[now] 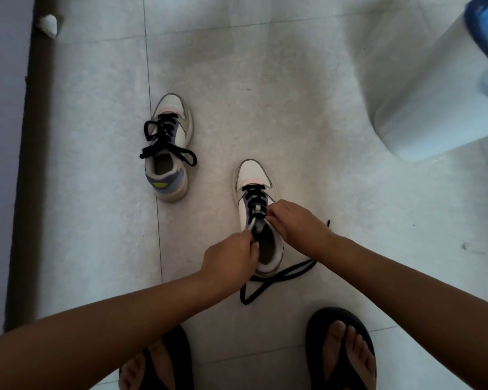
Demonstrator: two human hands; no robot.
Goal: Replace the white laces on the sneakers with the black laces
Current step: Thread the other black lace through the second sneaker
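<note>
Two white sneakers stand on the floor, toes pointing away from me. The left sneaker (168, 147) is laced with a black lace (164, 137) tied in a bow. The right sneaker (257, 215) carries a black lace (254, 197) through its front eyelets. My left hand (231, 258) pinches the shoe's tongue or a pale strip at the upper eyelets. My right hand (296, 223) pinches the lace at the right upper eyelets. Loose black lace (279, 277) trails on the floor behind the heel. No separate white lace shows.
The pale tiled floor (265, 108) stretches around the shoes. A dark skirting strip (26, 164) runs along the wall on the left. A white cylinder-like appliance (434, 94) with a blue bottle stands at the upper right. My feet in black sandals (341, 350) are at the bottom.
</note>
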